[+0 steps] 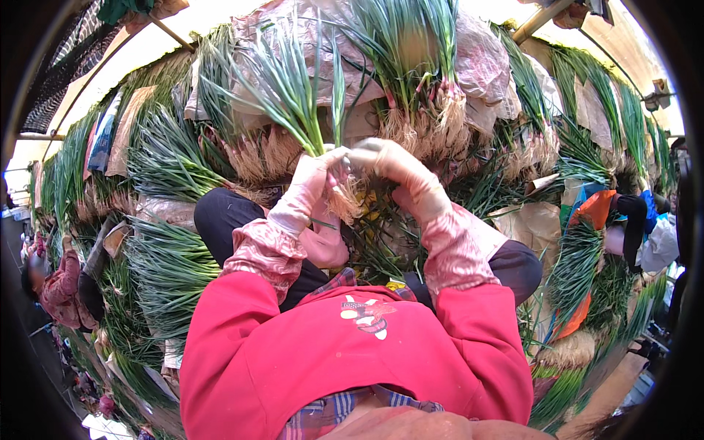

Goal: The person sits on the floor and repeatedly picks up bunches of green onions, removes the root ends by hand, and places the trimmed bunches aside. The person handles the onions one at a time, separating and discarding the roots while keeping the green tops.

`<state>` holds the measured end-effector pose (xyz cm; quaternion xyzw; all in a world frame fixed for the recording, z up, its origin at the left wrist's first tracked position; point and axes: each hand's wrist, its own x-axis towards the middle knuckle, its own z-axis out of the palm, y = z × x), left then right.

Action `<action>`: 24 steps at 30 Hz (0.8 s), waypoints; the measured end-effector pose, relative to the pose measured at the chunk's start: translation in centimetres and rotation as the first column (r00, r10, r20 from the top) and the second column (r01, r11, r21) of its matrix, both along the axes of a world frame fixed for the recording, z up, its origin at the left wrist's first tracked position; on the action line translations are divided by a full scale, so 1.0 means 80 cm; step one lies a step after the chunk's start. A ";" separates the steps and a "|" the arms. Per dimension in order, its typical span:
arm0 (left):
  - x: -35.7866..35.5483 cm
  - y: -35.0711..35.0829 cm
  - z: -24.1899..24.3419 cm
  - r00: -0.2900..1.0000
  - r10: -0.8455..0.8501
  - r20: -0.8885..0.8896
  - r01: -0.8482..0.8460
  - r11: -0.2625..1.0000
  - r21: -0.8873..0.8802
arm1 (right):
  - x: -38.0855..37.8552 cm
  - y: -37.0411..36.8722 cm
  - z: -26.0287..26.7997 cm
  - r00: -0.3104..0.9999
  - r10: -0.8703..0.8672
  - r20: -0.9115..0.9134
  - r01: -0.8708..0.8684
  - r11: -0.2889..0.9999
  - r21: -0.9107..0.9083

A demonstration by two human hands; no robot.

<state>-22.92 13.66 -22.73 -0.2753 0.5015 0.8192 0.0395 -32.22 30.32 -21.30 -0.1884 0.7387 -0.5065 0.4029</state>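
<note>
My left hand (pixel 316 165), in a light glove, is closed around the lower stems of a small bunch of green onions (pixel 308 104). The leaves fan up and to the left, and the pale roots (pixel 344 201) hang below the fist. My right hand (pixel 374 154), also gloved, is beside it at the stems, its fingers blurred; whether it grips a stem or leaf I cannot tell. Just beyond the hands, a large bunch of green onions (pixel 407 60) with long stringy roots leans on a heap covered with woven sacks (pixel 481 60).
Loose leaves (pixel 385 242) litter the ground between my knees. Piles of green onions lie at the left (pixel 170 275) and at the right (pixel 577 264), the latter by orange cloth (pixel 593 209). A co-worker (pixel 63 286) is at far left. Poles cross above the rows.
</note>
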 end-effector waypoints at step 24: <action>0.024 0.006 0.003 0.988 -0.073 -0.136 0.105 0.964 0.246 | -0.017 -0.067 -0.036 0.932 -0.317 0.179 0.361 0.868 -0.342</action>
